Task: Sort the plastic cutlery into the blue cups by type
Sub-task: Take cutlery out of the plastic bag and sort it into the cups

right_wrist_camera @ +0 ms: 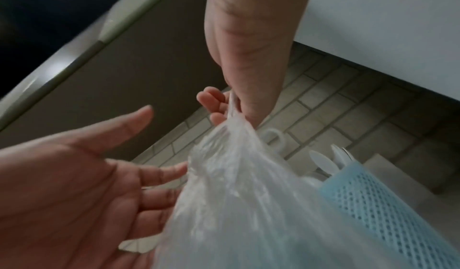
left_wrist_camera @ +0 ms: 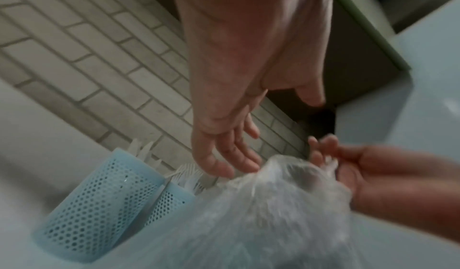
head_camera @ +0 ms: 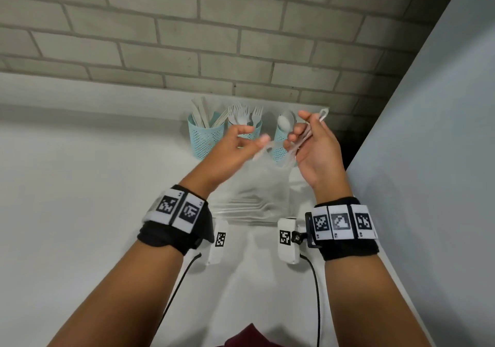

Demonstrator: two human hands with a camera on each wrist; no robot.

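Note:
Three blue perforated cups stand by the brick wall: the left cup (head_camera: 205,139) holds knives, the middle cup (head_camera: 256,125) forks (head_camera: 245,113), the right cup (head_camera: 279,147) spoons (head_camera: 285,123). A clear plastic bag (head_camera: 263,191) hangs in front of them, its lower part resting on the counter. My right hand (head_camera: 300,135) grips the bag's gathered top (right_wrist_camera: 232,116). My left hand (head_camera: 254,139) is open beside it, with fingers (right_wrist_camera: 164,172) stretched toward the bag's neck. I cannot tell what is in the bag.
The white counter (head_camera: 93,186) runs back to a grey brick wall (head_camera: 187,38). A tall pale panel (head_camera: 442,159) rises close on the right, with a dark gap (head_camera: 348,146) behind it. Cables hang from the wrist cameras near the counter's front.

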